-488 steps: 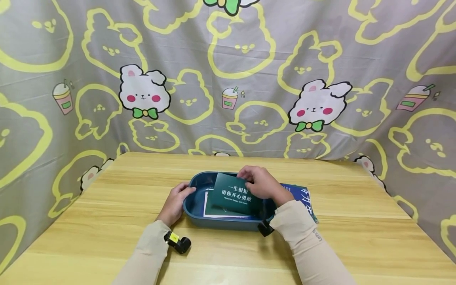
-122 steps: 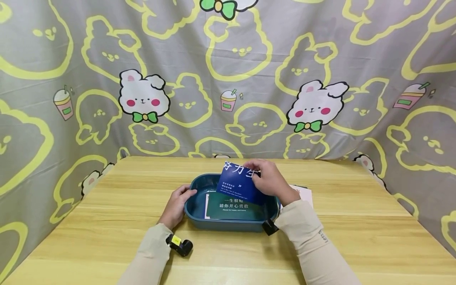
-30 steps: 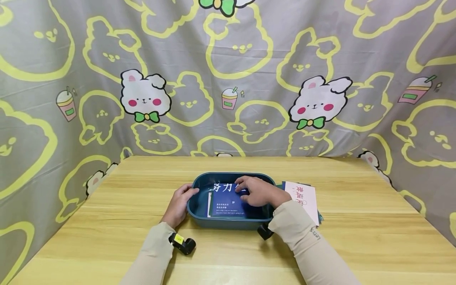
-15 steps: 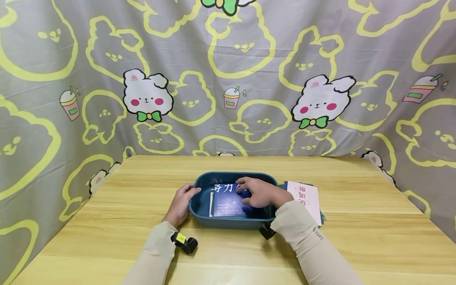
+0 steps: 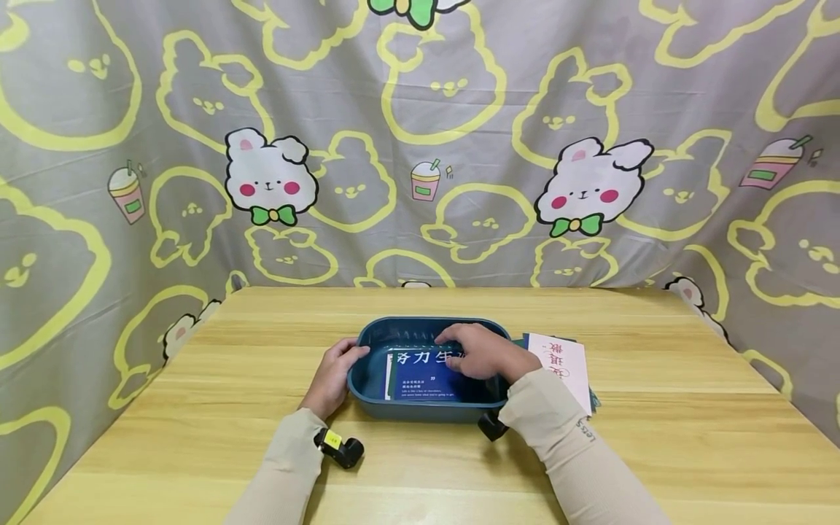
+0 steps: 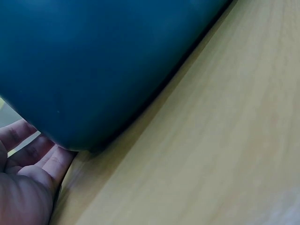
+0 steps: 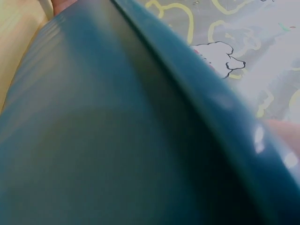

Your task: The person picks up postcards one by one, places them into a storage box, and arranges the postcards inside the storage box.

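A dark teal oblong basin [image 5: 426,414] stands on the table. My left hand [image 5: 331,375] holds its left end, thumb over the rim and fingers against the outer wall; the left wrist view shows these fingers [image 6: 58,161] low by the base. Inside the basin lies a blue card [image 5: 423,378] with white Chinese lettering, over green and white card edges. My right hand [image 5: 482,352] is inside the right part of the basin, fingers spread over the card's right side and gripping nothing visible. In the right wrist view the basin wall [image 7: 93,117] hides most of that hand.
To the basin's right lies a pile of cards, topped by a pale pink card [image 5: 561,364] with red characters and partly covered by the right forearm. A patterned grey curtain [image 5: 367,233] stands behind the wooden table [image 5: 197,408].
The blue card went from the right pile into the basin, over the green card, leaving the pink card on top there. Within the last half second it slid slightly toward the basin's front.
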{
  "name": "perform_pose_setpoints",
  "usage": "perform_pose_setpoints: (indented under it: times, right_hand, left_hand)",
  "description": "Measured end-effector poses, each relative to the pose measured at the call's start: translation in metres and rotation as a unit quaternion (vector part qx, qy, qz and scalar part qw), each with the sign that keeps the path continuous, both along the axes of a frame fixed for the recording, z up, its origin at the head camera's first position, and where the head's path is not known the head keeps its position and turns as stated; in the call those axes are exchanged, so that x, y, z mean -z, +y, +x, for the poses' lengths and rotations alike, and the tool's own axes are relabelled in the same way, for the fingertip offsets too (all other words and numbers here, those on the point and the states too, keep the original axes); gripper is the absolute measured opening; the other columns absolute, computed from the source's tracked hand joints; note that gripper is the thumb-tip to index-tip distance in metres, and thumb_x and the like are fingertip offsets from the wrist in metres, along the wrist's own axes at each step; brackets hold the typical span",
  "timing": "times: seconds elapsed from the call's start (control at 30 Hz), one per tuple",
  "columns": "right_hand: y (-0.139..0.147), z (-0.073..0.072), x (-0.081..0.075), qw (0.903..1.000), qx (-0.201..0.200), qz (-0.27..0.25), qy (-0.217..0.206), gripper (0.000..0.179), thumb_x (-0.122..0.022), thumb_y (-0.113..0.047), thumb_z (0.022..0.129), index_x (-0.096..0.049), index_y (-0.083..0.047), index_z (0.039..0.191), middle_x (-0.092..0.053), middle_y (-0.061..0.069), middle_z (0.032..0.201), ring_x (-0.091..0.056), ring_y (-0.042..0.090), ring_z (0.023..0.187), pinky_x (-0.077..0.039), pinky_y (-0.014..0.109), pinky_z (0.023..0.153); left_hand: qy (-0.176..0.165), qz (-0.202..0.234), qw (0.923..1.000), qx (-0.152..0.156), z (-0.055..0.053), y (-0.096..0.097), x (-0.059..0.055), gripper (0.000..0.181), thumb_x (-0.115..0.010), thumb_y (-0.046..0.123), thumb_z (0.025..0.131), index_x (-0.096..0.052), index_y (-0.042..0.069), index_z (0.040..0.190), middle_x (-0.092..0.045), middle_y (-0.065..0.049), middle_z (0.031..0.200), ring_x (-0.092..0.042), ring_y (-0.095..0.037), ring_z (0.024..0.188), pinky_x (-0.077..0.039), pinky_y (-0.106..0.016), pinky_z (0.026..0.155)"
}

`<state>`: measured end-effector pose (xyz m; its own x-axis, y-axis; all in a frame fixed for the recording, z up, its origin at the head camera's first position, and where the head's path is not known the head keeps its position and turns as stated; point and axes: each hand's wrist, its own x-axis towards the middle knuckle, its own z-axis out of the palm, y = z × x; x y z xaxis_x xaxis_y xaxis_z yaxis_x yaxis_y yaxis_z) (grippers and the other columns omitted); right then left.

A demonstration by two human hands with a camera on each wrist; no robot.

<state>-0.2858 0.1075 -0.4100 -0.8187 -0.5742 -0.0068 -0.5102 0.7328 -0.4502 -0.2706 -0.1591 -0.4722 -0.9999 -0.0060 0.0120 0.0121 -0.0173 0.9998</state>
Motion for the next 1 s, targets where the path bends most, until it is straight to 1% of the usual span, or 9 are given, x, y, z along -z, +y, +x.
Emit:
perform_pose_setpoints:
  times: [0.13, 0.23, 0.33, 0.43, 0.5, 0.6, 0.67, 0.8, 1.0]
  right_hand:
    - [0.004, -0.002, -0.002, 0.9992, 0.013, -0.033, 0.017, 0.033, -0.063, -0.010, 0.093, -0.062, -0.004, 0.126, -0.062, 0.008, 0.122, -0.056, 0.025, 0.115, -0.044, 0.044, 0.097]
    - [0.010, -0.004, -0.005, 0.9967, 0.021, -0.066, 0.042, 0.028, -0.063, -0.007, 0.092, -0.063, -0.002, 0.120, -0.066, 0.005, 0.103, -0.061, 0.019, 0.094, -0.050, 0.039, 0.086]
    - [0.019, -0.004, -0.011, 0.9915, 0.035, -0.104, 0.070, 0.025, -0.063, -0.006, 0.092, -0.064, 0.000, 0.116, -0.064, 0.001, 0.088, -0.058, 0.014, 0.076, -0.051, 0.034, 0.074]
    - [0.030, -0.005, -0.016, 0.9846, 0.066, -0.134, 0.091, 0.022, -0.063, -0.007, 0.091, -0.064, 0.000, 0.112, -0.061, 0.000, 0.081, -0.054, 0.014, 0.069, -0.049, 0.032, 0.067]
    - [0.040, -0.007, -0.019, 0.9793, 0.091, -0.150, 0.100, 0.021, -0.062, -0.007, 0.091, -0.064, 0.000, 0.111, -0.060, 0.001, 0.079, -0.053, 0.016, 0.067, -0.048, 0.032, 0.064]
    - [0.055, -0.009, -0.021, 0.9715, 0.131, -0.161, 0.115, 0.020, -0.062, -0.008, 0.090, -0.063, 0.000, 0.108, -0.059, 0.003, 0.078, -0.053, 0.018, 0.066, -0.047, 0.033, 0.063]
    - [0.065, -0.010, -0.021, 0.9661, 0.156, -0.166, 0.121, 0.020, -0.061, -0.009, 0.090, -0.063, 0.000, 0.108, -0.059, 0.004, 0.078, -0.053, 0.018, 0.066, -0.046, 0.033, 0.064]
    - [0.081, -0.010, -0.019, 0.9573, 0.200, -0.172, 0.118, 0.021, -0.060, -0.010, 0.091, -0.062, 0.001, 0.109, -0.059, 0.006, 0.081, -0.053, 0.021, 0.069, -0.045, 0.035, 0.066]
    - [0.095, -0.010, -0.016, 0.9507, 0.249, -0.159, 0.094, 0.025, -0.059, -0.014, 0.091, -0.061, 0.002, 0.110, -0.060, 0.009, 0.089, -0.056, 0.024, 0.078, -0.046, 0.037, 0.070]
  left_hand:
    - [-0.003, 0.003, 1.0000, -0.001, 0.000, 0.000, 0.001, 0.035, -0.054, 0.014, 0.097, -0.052, -0.008, 0.125, -0.052, -0.021, 0.127, -0.052, -0.025, 0.108, -0.049, -0.029, 0.086]
    - [-0.002, 0.005, 1.0000, 0.000, 0.000, 0.000, 0.001, 0.035, -0.054, 0.014, 0.097, -0.052, -0.008, 0.124, -0.052, -0.020, 0.126, -0.052, -0.025, 0.108, -0.049, -0.028, 0.086]
    - [-0.001, 0.005, 1.0000, 0.001, -0.001, 0.001, 0.001, 0.035, -0.055, 0.014, 0.097, -0.053, -0.008, 0.124, -0.053, -0.020, 0.126, -0.053, -0.025, 0.107, -0.049, -0.027, 0.085]
    - [-0.001, 0.006, 1.0000, 0.004, -0.002, 0.002, 0.000, 0.035, -0.054, 0.015, 0.097, -0.052, -0.008, 0.124, -0.052, -0.021, 0.126, -0.052, -0.026, 0.108, -0.049, -0.028, 0.086]
    - [-0.001, 0.006, 1.0000, 0.007, -0.002, 0.003, -0.001, 0.036, -0.054, 0.015, 0.097, -0.052, -0.008, 0.125, -0.052, -0.022, 0.127, -0.052, -0.027, 0.109, -0.049, -0.028, 0.087]
    - [-0.002, 0.004, 1.0000, 0.009, -0.002, 0.003, -0.001, 0.037, -0.054, 0.015, 0.098, -0.052, -0.008, 0.126, -0.051, -0.022, 0.129, -0.052, -0.027, 0.111, -0.049, -0.029, 0.088]
    - [-0.002, 0.002, 1.0000, 0.009, -0.002, 0.003, -0.001, 0.037, -0.054, 0.015, 0.097, -0.052, -0.008, 0.126, -0.051, -0.022, 0.129, -0.052, -0.028, 0.111, -0.049, -0.030, 0.088]
    - [-0.006, 0.000, 1.0000, 0.007, -0.002, 0.001, 0.001, 0.036, -0.054, 0.015, 0.097, -0.053, -0.007, 0.125, -0.052, -0.021, 0.128, -0.053, -0.028, 0.110, -0.050, -0.029, 0.087]
    - [-0.012, -0.006, 0.9999, 0.009, -0.002, -0.003, 0.001, 0.037, -0.053, 0.015, 0.097, -0.051, -0.006, 0.128, -0.050, -0.020, 0.130, -0.052, -0.028, 0.112, -0.050, -0.031, 0.089]
